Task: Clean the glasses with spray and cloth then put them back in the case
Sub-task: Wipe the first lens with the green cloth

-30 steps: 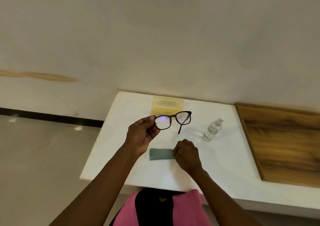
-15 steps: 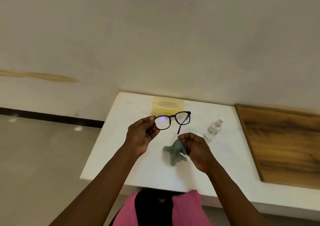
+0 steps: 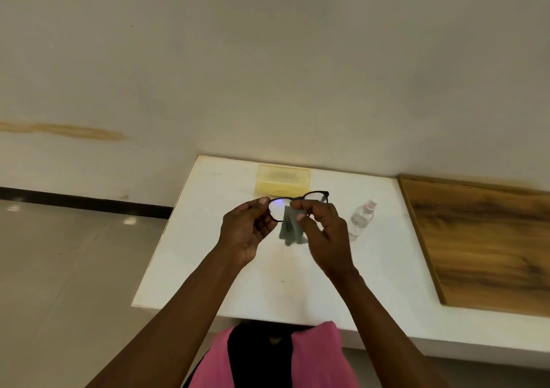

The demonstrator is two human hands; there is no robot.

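Black-framed glasses [image 3: 320,194] are held above the white table [image 3: 208,238], lenses facing me. My left hand [image 3: 247,230] pinches the frame's left end. My right hand [image 3: 324,232] grips a grey-green cloth [image 3: 290,231] and presses it against the left lens, with the cloth's tail hanging below the frame. A translucent yellow case [image 3: 282,180] lies shut at the table's far edge, behind the glasses. A small clear spray bottle [image 3: 361,219] stands upright to the right of my right hand.
A wooden board [image 3: 482,244] covers the surface to the right of the white table. The wall rises right behind the table. Tiled floor [image 3: 59,268] lies to the left, and pink clothing [image 3: 315,355] shows at the near edge.
My right hand has lifted the cloth off the table and brought it up to the glasses' left lens. My left hand has kept the glasses nearly still.
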